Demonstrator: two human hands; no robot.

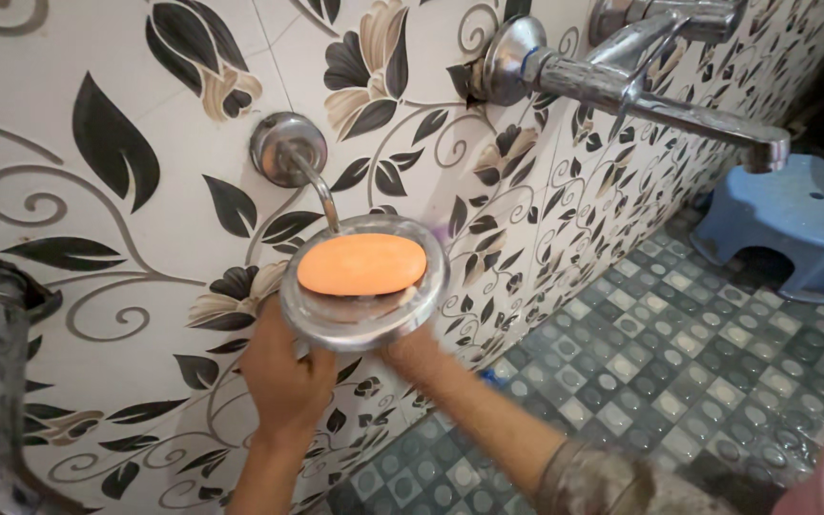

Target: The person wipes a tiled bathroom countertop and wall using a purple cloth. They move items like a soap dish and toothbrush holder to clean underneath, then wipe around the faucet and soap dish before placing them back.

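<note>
Both hands under the round shiny metal soap dish (362,319) on the flowered tile wall (97,219): left hand (285,377) cupping its near rim, right hand (419,351) hidden, grip unclear. The oval orange soap bar (361,264) looks slippery; the rigid rim is safest.

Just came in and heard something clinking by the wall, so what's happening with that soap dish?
A person has both hands up under the round metal soap dish fixed to the flowered tile wall. The left hand cups its underside from below, and the right hand reaches in beneath its right edge. An orange bar of soap lies flat in the dish. A chrome tap sticks out above, and a blue stool stands on the floor.
</note>
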